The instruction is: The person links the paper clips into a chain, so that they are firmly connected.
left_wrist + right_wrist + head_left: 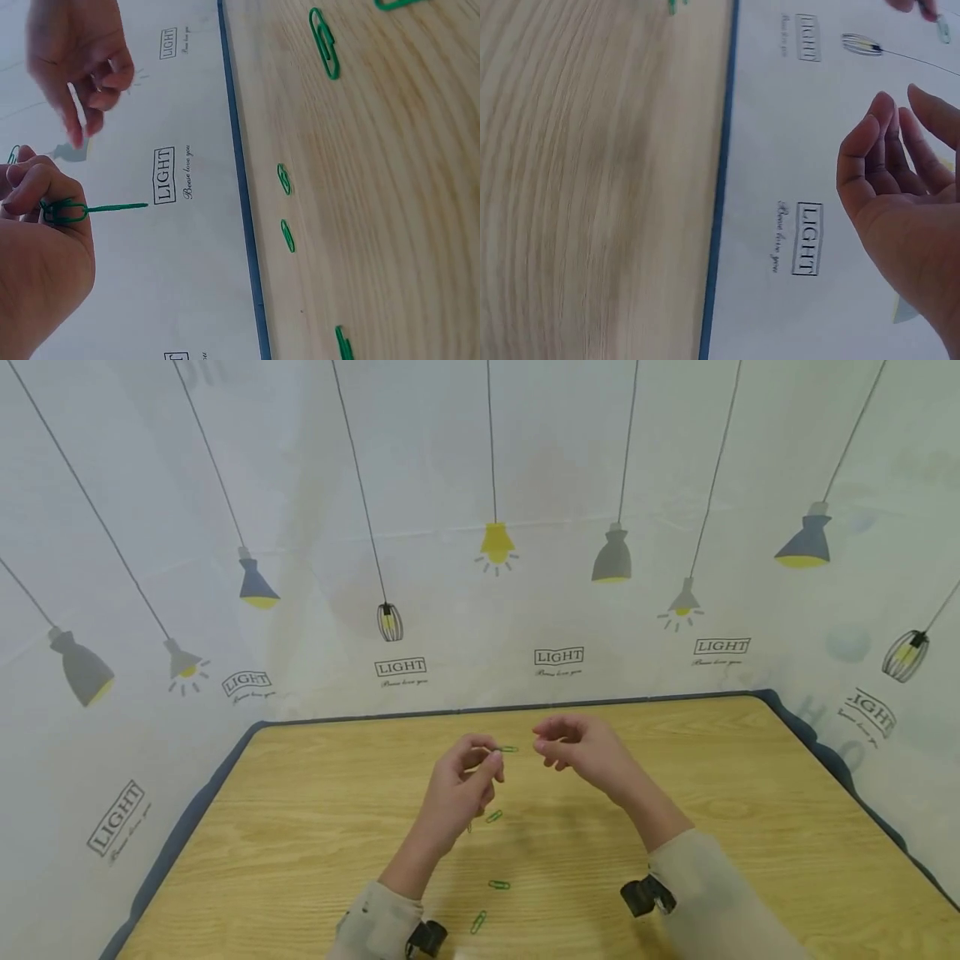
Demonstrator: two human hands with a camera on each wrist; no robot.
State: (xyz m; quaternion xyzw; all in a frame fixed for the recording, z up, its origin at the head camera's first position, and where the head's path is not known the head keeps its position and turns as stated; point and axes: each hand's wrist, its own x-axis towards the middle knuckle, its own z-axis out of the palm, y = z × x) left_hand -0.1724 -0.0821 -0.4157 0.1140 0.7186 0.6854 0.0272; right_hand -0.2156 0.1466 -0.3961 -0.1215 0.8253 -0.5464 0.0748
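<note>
My left hand (456,792) pinches a green paperclip (510,749), right hand (588,753) loosely curled, nothing held; steady pinch with the free end exposed should work best.

Got the left forearm (412,867) and right forearm (658,818) slanting up from the bottom of the head view, angled in toward each other, bare around the wrists (444,837). Holding the left hand (457,785) and right hand (588,753) up in front, pretty near each other but apart. On the left, pinching with thumb (487,768) and index finger (478,741), other fingers bent in toward the palm, kinda snug tbh. On the right, way looser: curving the fingers gently, thumb just clear of the fingertips (883,103). Pointing both sets inward, roughly at each other.
</note>
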